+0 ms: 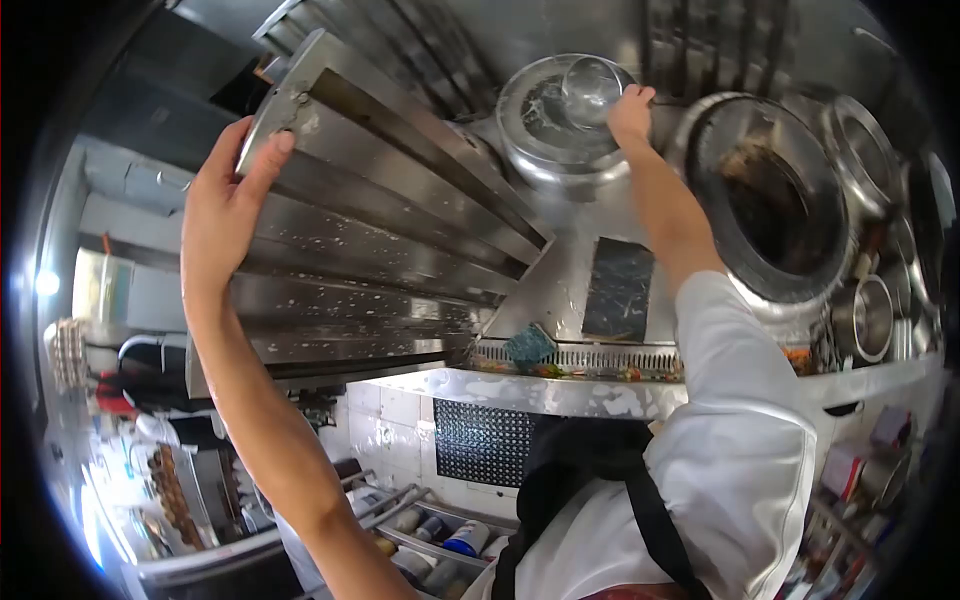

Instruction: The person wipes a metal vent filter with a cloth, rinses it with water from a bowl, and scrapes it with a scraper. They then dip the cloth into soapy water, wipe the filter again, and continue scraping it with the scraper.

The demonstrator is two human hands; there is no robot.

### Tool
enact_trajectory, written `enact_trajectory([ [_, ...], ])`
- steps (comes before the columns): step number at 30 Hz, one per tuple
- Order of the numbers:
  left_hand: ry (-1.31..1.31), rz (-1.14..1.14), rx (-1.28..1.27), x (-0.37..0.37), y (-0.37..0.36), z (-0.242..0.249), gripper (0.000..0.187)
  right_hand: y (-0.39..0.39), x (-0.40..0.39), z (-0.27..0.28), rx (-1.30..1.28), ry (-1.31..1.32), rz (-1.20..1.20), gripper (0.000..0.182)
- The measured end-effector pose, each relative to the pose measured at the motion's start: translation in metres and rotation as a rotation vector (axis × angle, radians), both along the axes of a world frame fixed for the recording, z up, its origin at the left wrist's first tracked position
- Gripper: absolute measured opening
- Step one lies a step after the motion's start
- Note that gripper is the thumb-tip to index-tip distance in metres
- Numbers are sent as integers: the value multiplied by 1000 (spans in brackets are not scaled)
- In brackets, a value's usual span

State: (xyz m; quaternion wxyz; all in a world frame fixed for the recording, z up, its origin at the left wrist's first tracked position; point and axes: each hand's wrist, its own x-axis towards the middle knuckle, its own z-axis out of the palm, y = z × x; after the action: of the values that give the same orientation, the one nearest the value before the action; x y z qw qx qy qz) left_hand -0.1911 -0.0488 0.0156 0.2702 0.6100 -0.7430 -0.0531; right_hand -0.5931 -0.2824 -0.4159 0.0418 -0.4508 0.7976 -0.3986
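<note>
My left hand [225, 215] grips the upper end of a long stainless-steel slatted panel [400, 230], thumb over its edge and fingers behind it. My right hand [630, 112] reaches far forward, its fingers curled on the rim of a small steel bowl [590, 88]. That bowl rests on a round steel lid [545, 135]. A white sleeve [740, 400] covers my right arm, and my left forearm is bare.
A large dark wok [770, 200] lies right of the lid, with several steel pots [862, 318] beyond it. A blue-green sponge [528, 346] sits by a drain grate [610, 358], near a dark slab [618, 288]. Bottles [465, 538] stand on a low rack.
</note>
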Motion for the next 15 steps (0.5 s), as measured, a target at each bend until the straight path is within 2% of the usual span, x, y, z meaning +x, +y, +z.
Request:
enact_trajectory([
  [1,-6,33,-13,1,-1,1,52,-8,-1,0,-13,-6,33,50],
  [3,-77,-4,11,7,-2,0,51,-8,2,-2,-38,234,213,44],
  [4,-169,-79,-62,21,-10,-4,55,-6,6,-2,-43,234,245,44],
  [6,-206,-38,-62,22,-10,-4,56,-1,5,3,220,-405,213,46],
  [7,-246,-25,-63,20,-10,-2,57,2,2,5,214,-405,227,46],
  [9,-243,-47,-54,25,-15,-2,59,10,-10,7,174,-613,231,39],
  [10,-255,-10,-36,24,-15,-1,60,13,-22,10,164,-613,239,39],
  [12,-304,57,-25,26,-16,-1,61,27,-50,21,221,-775,500,34],
  [13,-290,56,-33,27,-17,-1,61,34,-59,33,216,-760,499,34],
  [15,-427,92,-100,35,-17,-4,64,63,-77,78,360,-755,671,33],
])
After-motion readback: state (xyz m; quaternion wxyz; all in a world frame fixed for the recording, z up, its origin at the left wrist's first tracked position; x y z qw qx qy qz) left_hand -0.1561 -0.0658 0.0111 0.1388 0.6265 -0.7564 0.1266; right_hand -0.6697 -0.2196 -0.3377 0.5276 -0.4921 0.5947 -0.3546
